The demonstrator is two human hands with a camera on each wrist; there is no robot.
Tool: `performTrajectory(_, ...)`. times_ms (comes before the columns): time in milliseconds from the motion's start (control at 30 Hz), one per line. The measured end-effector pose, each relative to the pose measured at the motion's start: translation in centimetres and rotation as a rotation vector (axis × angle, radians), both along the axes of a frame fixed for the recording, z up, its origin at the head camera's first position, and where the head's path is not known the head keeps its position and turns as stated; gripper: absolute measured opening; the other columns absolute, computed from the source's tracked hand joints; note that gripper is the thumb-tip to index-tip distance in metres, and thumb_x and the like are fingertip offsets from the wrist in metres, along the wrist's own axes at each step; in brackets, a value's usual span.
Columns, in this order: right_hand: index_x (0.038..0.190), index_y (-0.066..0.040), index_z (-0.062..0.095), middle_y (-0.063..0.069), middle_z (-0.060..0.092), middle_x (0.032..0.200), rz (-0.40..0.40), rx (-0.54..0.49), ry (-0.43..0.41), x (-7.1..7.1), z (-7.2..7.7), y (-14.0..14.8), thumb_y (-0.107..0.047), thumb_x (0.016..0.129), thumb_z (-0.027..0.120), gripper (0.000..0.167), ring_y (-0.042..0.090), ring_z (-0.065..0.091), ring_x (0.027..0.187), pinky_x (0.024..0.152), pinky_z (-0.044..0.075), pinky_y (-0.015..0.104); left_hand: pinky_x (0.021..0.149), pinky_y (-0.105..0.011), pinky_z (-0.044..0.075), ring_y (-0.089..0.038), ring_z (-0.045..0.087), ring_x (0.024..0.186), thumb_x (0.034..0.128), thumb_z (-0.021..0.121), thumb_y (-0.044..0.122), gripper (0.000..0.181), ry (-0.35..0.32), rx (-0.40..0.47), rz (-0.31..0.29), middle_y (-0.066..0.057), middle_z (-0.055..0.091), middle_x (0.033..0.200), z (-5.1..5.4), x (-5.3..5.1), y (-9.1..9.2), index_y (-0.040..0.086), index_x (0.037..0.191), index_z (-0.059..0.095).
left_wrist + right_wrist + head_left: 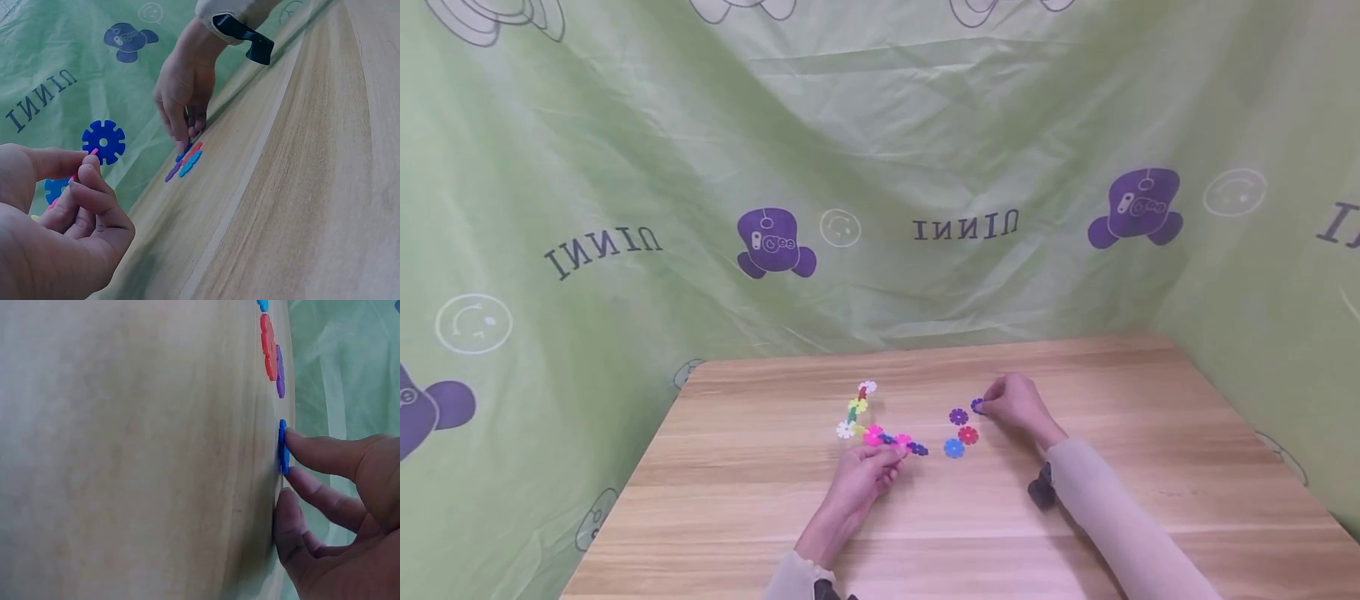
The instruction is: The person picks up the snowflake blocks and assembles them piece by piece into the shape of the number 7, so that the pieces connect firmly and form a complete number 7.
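Note:
My left hand [859, 485] pinches a pink disc near the right end of a chain of interlocking snowflake discs. The chain holds white [845, 430], yellow [857, 406], green, red, pink [873, 435] and blue pieces, and a dark blue disc [104, 142] ends it beyond the fingertips. At the right, my right hand [1017, 407] holds a loose blue snowflake disc [284, 447] between thumb and finger, down at the tabletop. Beside it lie a purple disc [958, 416], a red disc [968, 435] and a light blue disc [954, 448], all flat.
A wood-grain table [715, 483] carries everything. Green printed cloth [880, 150] hangs behind it and along both sides. Dark straps or camera mounts [1042, 487] sit at the wrists.

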State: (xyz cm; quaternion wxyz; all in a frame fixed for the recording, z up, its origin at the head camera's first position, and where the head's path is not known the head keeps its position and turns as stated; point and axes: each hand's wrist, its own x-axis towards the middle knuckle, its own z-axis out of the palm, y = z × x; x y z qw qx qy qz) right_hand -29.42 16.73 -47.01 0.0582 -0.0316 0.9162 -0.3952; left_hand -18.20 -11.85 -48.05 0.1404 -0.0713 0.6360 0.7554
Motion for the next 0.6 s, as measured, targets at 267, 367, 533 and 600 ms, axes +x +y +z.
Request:
performTrajectory(267, 0.083, -0.002, 0.079, 0.012, 0.076, 0.085, -0.018, 0.004, -0.055, 0.0, 0.1, 0.0, -0.011, 0.086, 0.080, 0.010, 0.016, 0.056, 0.068, 0.063, 0.048, 0.026, 0.075, -0.018, 0.056, -0.007, 0.062, 0.080, 0.0943, 0.077, 0.018, 0.026, -0.006, -0.003, 0.002, -0.002, 0.072, 0.093, 0.1, -0.1, 0.1, -0.001, 0.113, 0.074)
performTrajectory(367, 0.083, -0.002, 0.078, 0.013, 0.076, 0.087, -0.040, -0.007, -0.040, 0.2, 0.1, 0.2, -0.010, 0.087, 0.079, 0.010, 0.017, 0.056, 0.069, 0.063, 0.048, 0.026, 0.075, -0.018, 0.056, -0.007, 0.062, 0.080, 0.0944, 0.077, 0.018, 0.026, -0.007, -0.004, 0.001, -0.002, 0.072, 0.093, 0.1, 0.0, 0.0, -0.001, 0.113, 0.074)
performTrajectory(533, 0.093, -0.001, 0.075, 0.015, 0.075, 0.094, -0.094, -0.064, -0.003, 1.1, 0.3, 0.3, -0.009, 0.088, 0.079, 0.011, 0.020, 0.063, 0.077, 0.065, 0.053, 0.026, 0.076, -0.018, 0.056, -0.008, 0.062, 0.081, 0.0941, 0.077, 0.020, 0.028, -0.005, -0.014, -0.007, -0.002, 0.073, 0.094, 0.2, -0.1, -0.1, 0.000, 0.114, 0.075)
performTrajectory(600, 0.101, 0.002, 0.072, 0.017, 0.074, 0.096, -0.096, -0.133, -0.010, 1.7, 0.6, 0.1, -0.006, 0.089, 0.078, 0.015, 0.022, 0.068, 0.078, 0.067, 0.059, 0.028, 0.077, -0.019, 0.056, -0.008, 0.063, 0.082, 0.0941, 0.078, 0.021, 0.029, -0.003, -0.016, -0.011, -0.002, 0.073, 0.095, 0.3, -0.1, -0.1, 0.000, 0.115, 0.075)
